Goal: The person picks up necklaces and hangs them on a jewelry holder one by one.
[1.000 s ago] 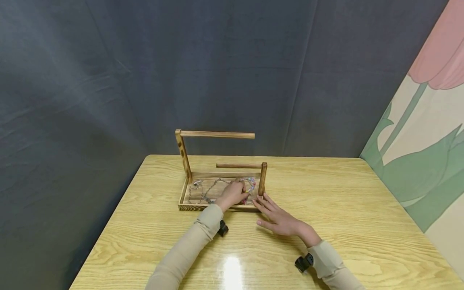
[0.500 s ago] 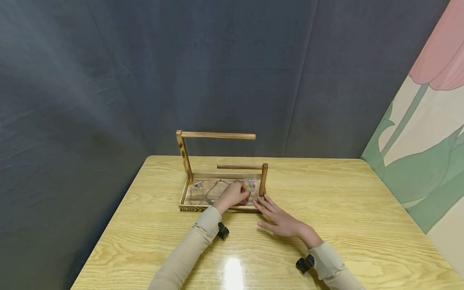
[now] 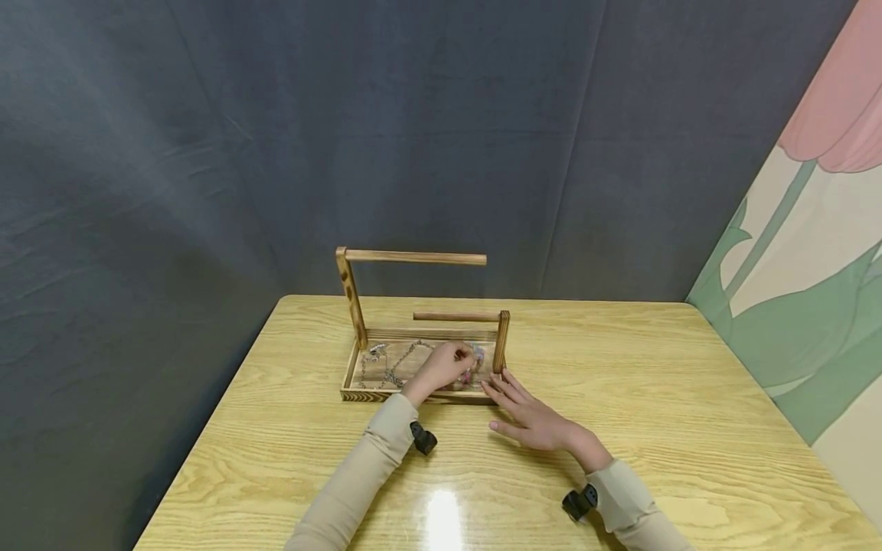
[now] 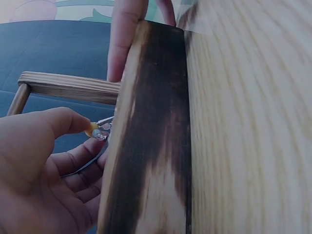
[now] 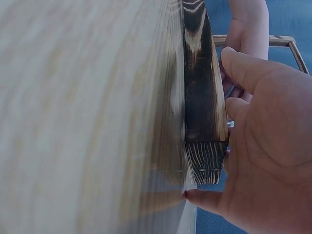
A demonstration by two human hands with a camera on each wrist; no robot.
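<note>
Behind the table, a dark blue-grey curtain (image 3: 427, 138) fills most of what my head feed brings me. Below it I have the wood-grain table (image 3: 654, 428), and along my right a wall panel (image 3: 806, 291) printed with pink tulips and green leaves. On the table, near its far edge, I see the wooden stand (image 3: 361, 396): a shallow tray with a tall post at the left and a short one at the right, each carrying a bar that reaches toward the other side. The right hand (image 3: 534, 421) has hold of nothing; its fingers spread around the tray's near right corner, and my right wrist feed shows one fingertip meeting the tabletop. The left hand (image 3: 441, 370) is over the tray, pinching a string of beads (image 4: 100, 134), a yellow bead at the thumb tip. Metal chains (image 3: 393, 378) lie in the tray's left and middle. The coloured beads are in its right part, near the short post, partly hidden from me by the fingers.
</note>
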